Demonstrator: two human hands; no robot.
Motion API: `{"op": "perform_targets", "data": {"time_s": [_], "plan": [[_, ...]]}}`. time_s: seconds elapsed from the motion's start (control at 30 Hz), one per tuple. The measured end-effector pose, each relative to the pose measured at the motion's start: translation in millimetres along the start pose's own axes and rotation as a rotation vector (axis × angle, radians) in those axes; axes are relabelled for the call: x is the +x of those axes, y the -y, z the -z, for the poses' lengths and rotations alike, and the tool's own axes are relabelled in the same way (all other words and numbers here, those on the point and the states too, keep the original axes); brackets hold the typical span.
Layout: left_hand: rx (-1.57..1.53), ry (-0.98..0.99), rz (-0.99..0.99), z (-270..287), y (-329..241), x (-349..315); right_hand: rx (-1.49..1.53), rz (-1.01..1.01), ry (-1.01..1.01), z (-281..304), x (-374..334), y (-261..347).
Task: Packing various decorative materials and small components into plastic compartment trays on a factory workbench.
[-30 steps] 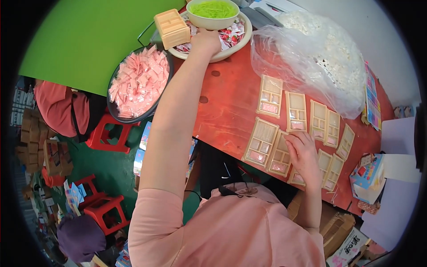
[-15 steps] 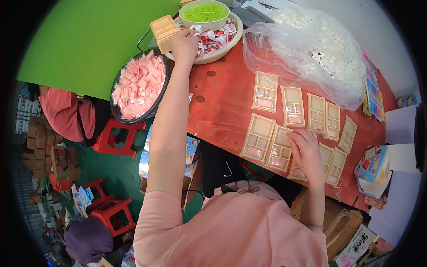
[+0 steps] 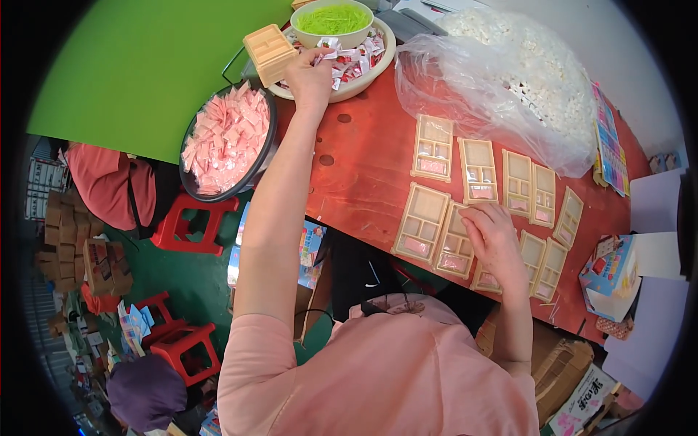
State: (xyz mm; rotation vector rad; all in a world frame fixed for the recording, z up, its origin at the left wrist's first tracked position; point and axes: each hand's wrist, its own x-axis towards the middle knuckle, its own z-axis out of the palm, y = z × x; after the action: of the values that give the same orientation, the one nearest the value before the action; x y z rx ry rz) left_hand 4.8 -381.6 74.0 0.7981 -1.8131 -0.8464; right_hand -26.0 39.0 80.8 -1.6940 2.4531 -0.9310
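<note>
A packing workshop is suggested: divided trays [image 3: 421,221] are laid on a red table [image 3: 363,156], pink packets [image 3: 230,138] are heaped in a basin [image 3: 273,123], and cardboard boxes [image 3: 107,267] are stacked at the left.

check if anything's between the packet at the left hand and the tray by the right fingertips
The cream basin's rim stands between the packet at the left hand and that tray. A neighbouring tray lies flat beside it. The right hand partly overhangs its edge.
</note>
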Motion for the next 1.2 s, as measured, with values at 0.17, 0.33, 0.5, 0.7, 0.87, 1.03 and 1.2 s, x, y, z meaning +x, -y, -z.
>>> {"op": "perform_targets", "data": {"time_s": [0.17, 0.33, 0.5, 0.7, 0.87, 1.03, 1.2], "plan": [[-0.692, -0.051, 0.347, 5.5, -17.0, -19.6, 0.221, 0.001, -0.04, -11.8, 38.4, -3.3], [-0.984, 0.005, 0.632, 24.6, -36.8, -59.4, 0.637, -0.227, -0.028, -36.9, 98.1, -1.6], [-1.052, 0.103, 0.717, 25.5, -17.2, -115.2, 0.809, -0.254, -0.188, -61.2, 145.2, 23.3], [-0.955, 0.111, 0.803, 17.9, -22.6, -163.1, 0.491, -0.113, -0.198, -95.6, 151.3, 19.1], [-0.913, 0.173, 0.836, 26.6, -21.9, -180.4, 0.653, -0.388, 0.004, -88.7, 129.4, 7.6], [-0.88, 0.151, 0.864, 27.4, -6.3, -187.0, 0.964, -0.496, 0.017, -67.9, 86.3, -7.6], [-0.944, 0.178, 0.77, 32.4, 2.9, -184.1, 0.61, -0.066, 0.1, -38.4, 25.4, 3.4]]}}
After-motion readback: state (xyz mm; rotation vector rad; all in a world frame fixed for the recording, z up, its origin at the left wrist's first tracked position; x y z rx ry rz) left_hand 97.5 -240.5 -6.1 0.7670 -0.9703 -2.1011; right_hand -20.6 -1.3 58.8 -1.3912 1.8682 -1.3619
